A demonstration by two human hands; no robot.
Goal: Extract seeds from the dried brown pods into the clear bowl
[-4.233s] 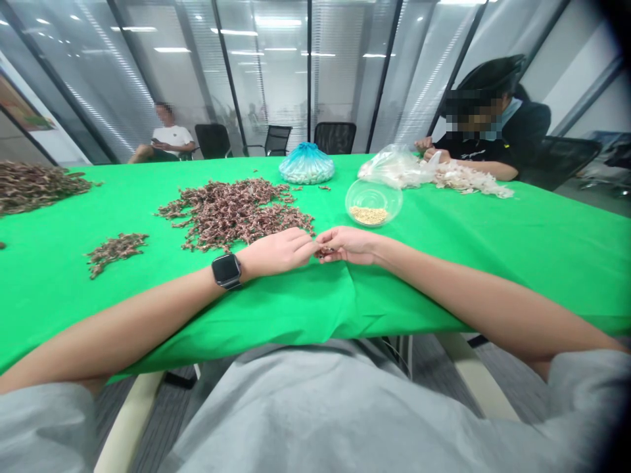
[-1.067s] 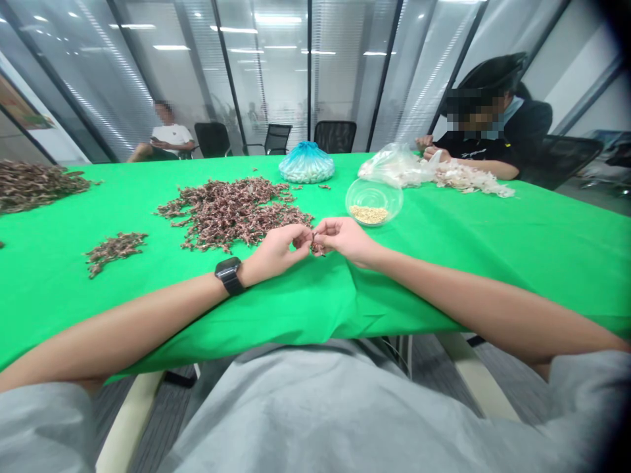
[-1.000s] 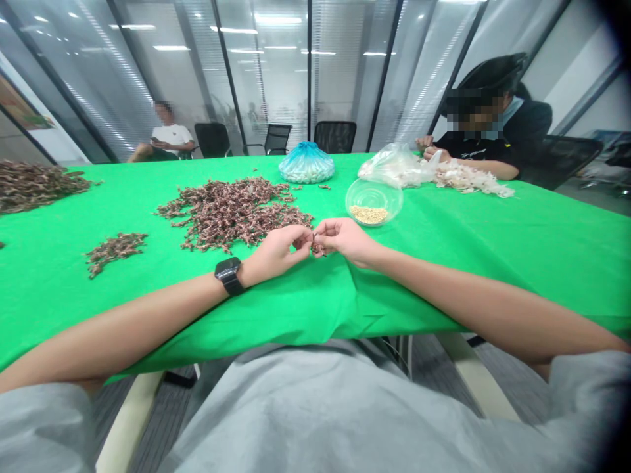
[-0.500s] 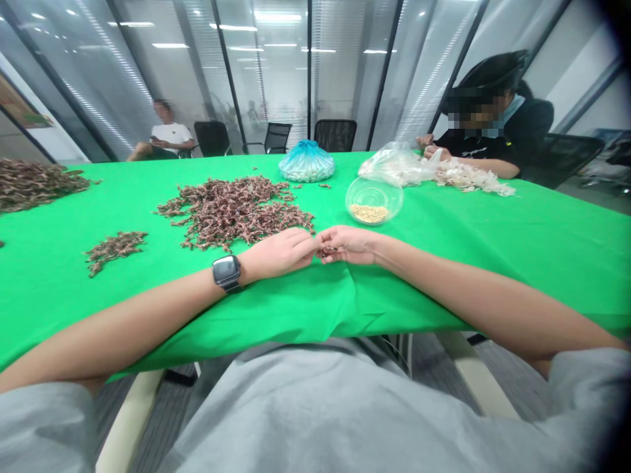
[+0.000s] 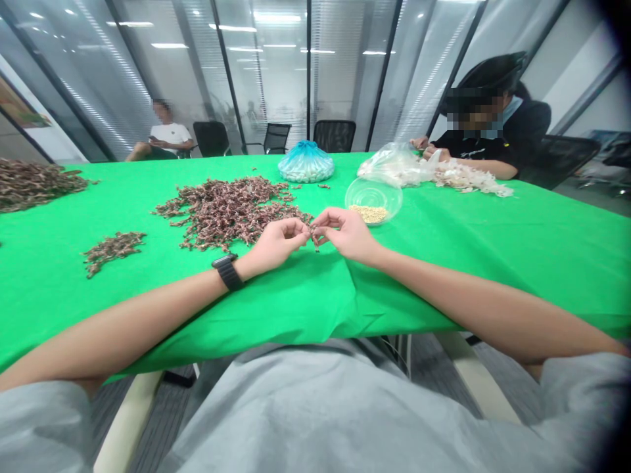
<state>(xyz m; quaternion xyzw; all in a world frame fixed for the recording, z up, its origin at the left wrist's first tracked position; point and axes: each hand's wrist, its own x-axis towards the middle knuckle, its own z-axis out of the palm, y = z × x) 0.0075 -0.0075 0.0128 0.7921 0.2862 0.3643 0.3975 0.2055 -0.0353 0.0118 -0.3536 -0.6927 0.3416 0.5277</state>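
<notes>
My left hand [image 5: 276, 242] and my right hand [image 5: 345, 231] meet just above the green tablecloth [image 5: 493, 243], fingers pinched together on one small brown dried pod [image 5: 314, 238] held between them. A black watch [image 5: 227, 271] is on my left wrist. A large heap of the same brown pods [image 5: 231, 210] lies right behind my left hand. A clear plastic bowl [image 5: 373, 199] with pale seeds in its bottom stands just beyond my right hand.
A small pod pile [image 5: 112, 246] lies at the left, another heap [image 5: 34, 184] at the far left edge. A blue tied bag [image 5: 306, 163] and a clear bag [image 5: 394, 165] sit at the back. A person [image 5: 493, 128] works at pale husks [image 5: 468, 179] back right. Another person [image 5: 165, 135] sits behind.
Half a second ago both hands lay flat on the cloth with fingertips together; now they are lifted a little and curled, pinching the pod between them.
</notes>
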